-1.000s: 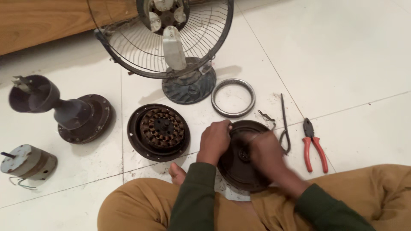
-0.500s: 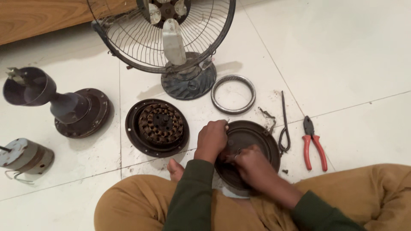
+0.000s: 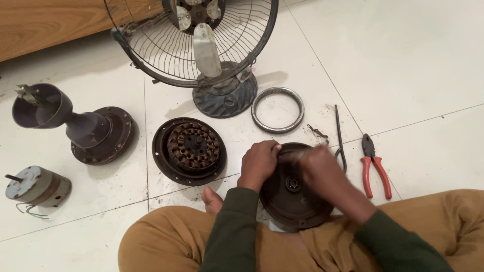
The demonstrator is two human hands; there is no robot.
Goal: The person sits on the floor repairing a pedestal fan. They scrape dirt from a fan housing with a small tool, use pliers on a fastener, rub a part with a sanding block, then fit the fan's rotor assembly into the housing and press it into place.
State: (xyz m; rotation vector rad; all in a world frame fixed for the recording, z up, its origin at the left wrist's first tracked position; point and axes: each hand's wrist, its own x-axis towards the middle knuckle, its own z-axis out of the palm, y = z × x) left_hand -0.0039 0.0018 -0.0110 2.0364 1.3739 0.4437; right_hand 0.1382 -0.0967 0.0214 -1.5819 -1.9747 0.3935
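Item one: my left hand [image 3: 258,163] and right hand [image 3: 320,168] both sit on the far rim of a dark round motor cover [image 3: 292,194], which rests on the floor tiles [image 3: 403,75] against my crossed legs. Left fingers are curled together over the rim; right fingers are bunched on the rim, and I cannot tell what, if anything, they pinch.

Item two: a dark round housing [image 3: 189,150], just left of the cover, holds a ring of copper windings.

Item three: a dark cup-shaped stand [image 3: 75,123], far left, open mouth tilted; contents not visible.

Further items:
- grey cylindrical motor [image 3: 35,186] with loose wires
- metal ring [image 3: 278,109]
- red-handled pliers [image 3: 374,166]
- caged fan [image 3: 201,45]

No labels legible.
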